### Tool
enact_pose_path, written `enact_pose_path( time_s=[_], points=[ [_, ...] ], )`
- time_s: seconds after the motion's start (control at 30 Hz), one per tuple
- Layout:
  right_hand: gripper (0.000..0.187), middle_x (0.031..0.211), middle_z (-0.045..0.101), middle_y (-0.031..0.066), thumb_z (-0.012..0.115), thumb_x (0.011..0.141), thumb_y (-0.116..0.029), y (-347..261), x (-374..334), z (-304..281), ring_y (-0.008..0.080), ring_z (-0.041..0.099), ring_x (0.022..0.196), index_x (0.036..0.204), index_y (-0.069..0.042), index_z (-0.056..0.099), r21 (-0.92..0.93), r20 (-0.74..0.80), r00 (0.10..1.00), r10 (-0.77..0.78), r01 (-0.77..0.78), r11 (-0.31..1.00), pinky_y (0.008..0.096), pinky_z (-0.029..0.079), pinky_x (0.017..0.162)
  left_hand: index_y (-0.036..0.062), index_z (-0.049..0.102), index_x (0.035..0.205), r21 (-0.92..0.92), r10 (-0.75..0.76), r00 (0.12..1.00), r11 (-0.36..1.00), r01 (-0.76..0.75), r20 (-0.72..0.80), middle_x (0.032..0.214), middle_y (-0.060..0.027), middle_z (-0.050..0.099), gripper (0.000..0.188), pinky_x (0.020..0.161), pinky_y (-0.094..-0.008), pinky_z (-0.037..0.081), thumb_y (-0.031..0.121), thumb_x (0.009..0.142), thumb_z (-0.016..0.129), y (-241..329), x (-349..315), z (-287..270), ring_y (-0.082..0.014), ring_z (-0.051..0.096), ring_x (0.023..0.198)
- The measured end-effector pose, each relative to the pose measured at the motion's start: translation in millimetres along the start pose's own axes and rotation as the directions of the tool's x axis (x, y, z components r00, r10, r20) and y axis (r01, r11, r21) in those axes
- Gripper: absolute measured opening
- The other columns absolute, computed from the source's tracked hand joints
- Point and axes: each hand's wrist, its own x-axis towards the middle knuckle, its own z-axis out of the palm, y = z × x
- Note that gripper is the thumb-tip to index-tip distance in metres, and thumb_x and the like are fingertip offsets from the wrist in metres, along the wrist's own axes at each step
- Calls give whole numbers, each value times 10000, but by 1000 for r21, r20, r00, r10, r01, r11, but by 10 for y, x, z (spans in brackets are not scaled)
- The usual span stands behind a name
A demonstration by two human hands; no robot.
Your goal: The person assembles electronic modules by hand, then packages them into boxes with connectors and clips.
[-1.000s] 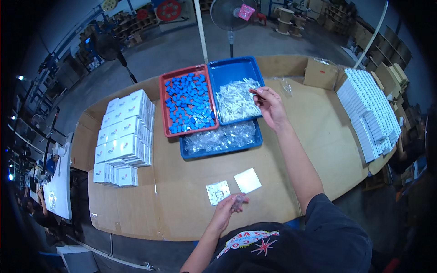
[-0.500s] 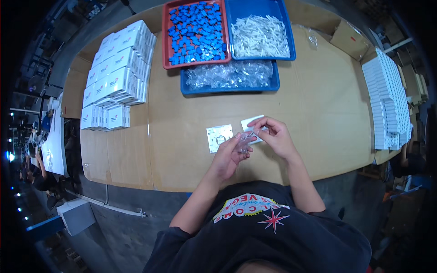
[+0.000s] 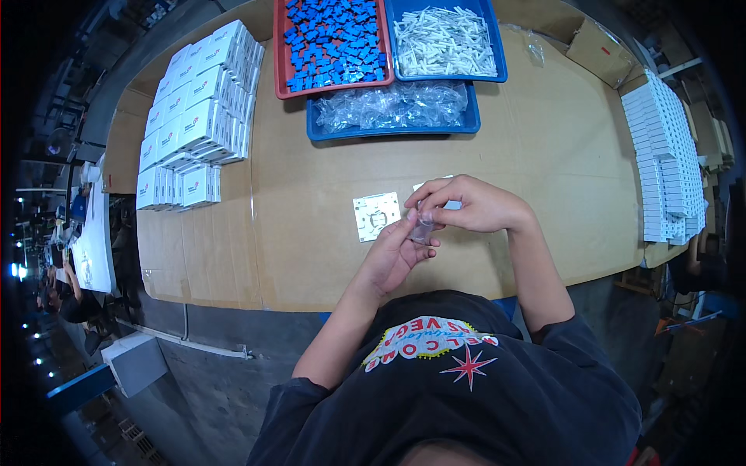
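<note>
My left hand [image 3: 385, 262] holds a small clear plastic bag [image 3: 421, 231] between thumb and fingers, above the near middle of the table. Bent over the bag's upper end, my right hand [image 3: 486, 205] has its fingertips pinched together there. Whether anything is inside the bag is too small to tell. A square white plate with cut-outs and dark marks [image 3: 376, 217] lies flat just left of the hands. Mostly hidden behind my right hand is a second flat white piece [image 3: 427, 186].
At the back stand a red tray of blue parts [image 3: 277, 70], a blue tray of white plugs or sticks [image 3: 503, 46] and a blue tray of clear bags [image 3: 381, 135]. Stacked white boxes [image 3: 202, 124] rise at left. White pieces [image 3: 660, 167] are piled at right.
My right hand has turned and come in over the bag's upper end, its wrist higher and farther right. The left hand still holds the bag. The whole view has shifted slightly.
</note>
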Motion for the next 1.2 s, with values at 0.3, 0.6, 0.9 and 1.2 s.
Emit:
enact_pose_path(
  time_s=[0.3, 0.6, 0.9, 1.2],
  points=[
    [483, 1110, 749, 169, 527, 1115, -394, -159, 159, 139, 255, 722, 988, 1190, 40, 725, -179, -30, 995, 97, -101, 979, 385, 564, 874, 115, 525, 1450, -40, 10, 996, 999, -6, 86, 1282, -71, 684, 476, 906, -390, 589, 453, 1157, 362, -32, 47, -167, -238, 715, 1070],
    [593, 967, 749, 174, 478, 1124, -486, -79, 183, 58, 256, 715, 859, 1153, 57, 717, -74, -62, 998, 27, -31, 997, 396, 560, 822, 148, 555, 1435, -197, -5, 980, 979, 44, 197, 1303, -57, 681, 473, 910, -409, 585, 473, 1152, 358, 16, 88, -121, -257, 700, 1076],
    [530, 925, 752, 114, 538, 1116, -429, 32, 256, -99, 159, 702, 848, 1086, 64, 729, 138, -28, 996, 87, -82, 987, 342, 565, 783, 140, 575, 1407, -231, -29, 996, 972, 47, 82, 1213, -52, 714, 495, 869, -379, 580, 511, 1137, 391, 34, 80, -147, -220, 700, 986],
    [219, 985, 785, 128, 674, 1009, -224, 599, 803, -1641, 262, 735, 896, 1107, -54, 771, -322, -703, 702, -111, -174, 931, 392, 567, 815, 70, 530, 1487, -242, -29, 999, 970, 35, 30, 1167, -56, 719, 565, 853, -339, 566, 497, 1125, 455, 23, -66, -159, -180, 664, 929]
  ],
)
